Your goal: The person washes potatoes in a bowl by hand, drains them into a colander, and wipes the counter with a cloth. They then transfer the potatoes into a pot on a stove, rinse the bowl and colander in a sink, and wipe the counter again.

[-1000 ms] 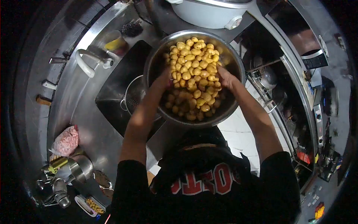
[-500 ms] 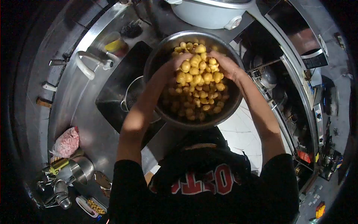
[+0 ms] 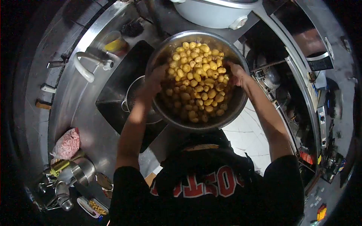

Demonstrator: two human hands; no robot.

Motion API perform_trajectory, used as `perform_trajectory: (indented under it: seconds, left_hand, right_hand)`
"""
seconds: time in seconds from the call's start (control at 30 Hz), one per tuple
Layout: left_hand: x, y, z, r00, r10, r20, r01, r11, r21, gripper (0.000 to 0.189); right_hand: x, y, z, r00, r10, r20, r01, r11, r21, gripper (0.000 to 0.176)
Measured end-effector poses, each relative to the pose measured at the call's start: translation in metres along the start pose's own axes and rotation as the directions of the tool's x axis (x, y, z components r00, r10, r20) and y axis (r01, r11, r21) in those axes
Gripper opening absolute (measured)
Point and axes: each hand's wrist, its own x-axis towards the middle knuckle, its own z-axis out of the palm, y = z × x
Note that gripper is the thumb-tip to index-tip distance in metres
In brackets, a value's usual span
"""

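A large metal bowl (image 3: 164, 115) holds many small yellow potatoes (image 3: 198, 77). Inside its left side, beside the potatoes, is my left hand (image 3: 159, 74); it is in shadow and its fingers are hard to make out. My right hand (image 3: 236, 75) is at the bowl's right inner side, next to the potatoes, its fingers pointing down and partly hidden. No potatoes are seen lifted in either hand.
A black sink (image 3: 113, 98) with a pot (image 3: 130, 88) in it lies left of the bowl, near a white faucet (image 3: 85, 67). A light grey cooker (image 3: 211, 15) stands beyond. A bag of pink food (image 3: 66, 144) and metal containers (image 3: 83, 171) are at the lower left.
My hands have moved apart, from among the raised potatoes to the two sides of the bowl. The heap of potatoes has dropped and spread out.
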Motion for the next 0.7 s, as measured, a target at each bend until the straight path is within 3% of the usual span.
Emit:
perform_trajectory:
  seconds: [0.03,0.07,0.13,0.23,0.33,0.37,0.4,0.43,0.47,0.5,0.57,0.6,0.67,0.7]
  left_hand:
    - [0.011,-0.011,-0.001,0.994,0.020,0.104,-0.015,0.999,-0.040,0.043]
    - [0.019,-0.016,-0.001,0.977,0.049,0.207,-0.032,0.996,-0.083,0.043]
    - [0.017,-0.014,0.008,0.962,0.099,0.254,-0.085,0.994,-0.064,0.044]
    - [0.000,-0.005,0.034,0.886,0.213,0.413,-0.229,0.973,-0.010,0.050]
    - [-0.023,0.008,0.049,0.926,0.132,0.353,-0.227,0.943,0.242,0.059]
    - [0.003,-0.002,0.036,0.756,0.409,0.511,-0.622,0.692,0.366,0.058]
    - [0.006,0.000,0.035,0.474,0.553,0.686,-0.881,0.284,0.379,0.057]
    - [0.010,0.000,0.036,0.475,0.540,0.695,-0.875,0.377,0.305,0.062]
    - [-0.004,0.011,0.044,0.475,0.541,0.694,-0.874,0.379,0.303,0.062]
    - [-0.020,0.025,0.053,0.705,0.361,0.610,-0.621,0.730,0.285,0.065]
    - [0.009,0.012,0.038,0.461,0.479,0.747,-0.843,0.500,0.200,0.058]
    - [0.006,0.019,0.040,0.461,0.479,0.747,-0.842,0.502,0.197,0.058]
    - [-0.002,0.029,0.038,0.415,0.526,0.743,-0.910,0.248,0.333,0.075]
    - [0.000,0.032,0.038,0.447,0.499,0.742,-0.891,0.325,0.318,0.076]
  right_hand:
    - [-0.004,-0.005,0.006,0.993,0.117,-0.020,-0.116,0.992,0.056,0.048]
    - [0.012,0.002,0.003,0.993,0.114,-0.017,-0.113,0.992,0.053,0.048]
    - [0.058,0.022,-0.008,0.914,-0.010,0.406,-0.065,0.983,0.171,0.050]
    - [0.062,0.024,-0.001,0.908,0.001,0.420,-0.046,0.994,0.097,0.055]
    - [0.057,0.029,0.004,0.893,-0.048,0.447,-0.001,0.994,0.111,0.064]
    - [0.057,0.030,0.003,0.891,-0.050,0.452,0.001,0.994,0.108,0.063]
    - [0.048,0.027,0.007,0.888,-0.049,0.457,0.002,0.995,0.103,0.062]
    - [0.039,0.022,0.010,0.894,-0.031,0.447,-0.024,0.993,0.116,0.060]
    - [0.032,0.017,0.016,0.895,-0.028,0.446,-0.025,0.993,0.113,0.060]
    - [0.025,0.013,0.021,0.897,-0.048,0.439,-0.003,0.993,0.114,0.059]
    - [-0.002,-0.001,0.033,0.915,-0.080,0.395,0.051,0.995,0.083,0.057]
    - [-0.012,-0.007,0.035,0.917,-0.078,0.392,0.050,0.995,0.082,0.057]
    - [-0.022,-0.016,0.041,0.920,-0.182,0.347,0.180,0.983,0.038,0.056]
    - [-0.021,-0.024,0.039,0.919,-0.128,0.373,0.165,0.984,-0.069,0.051]
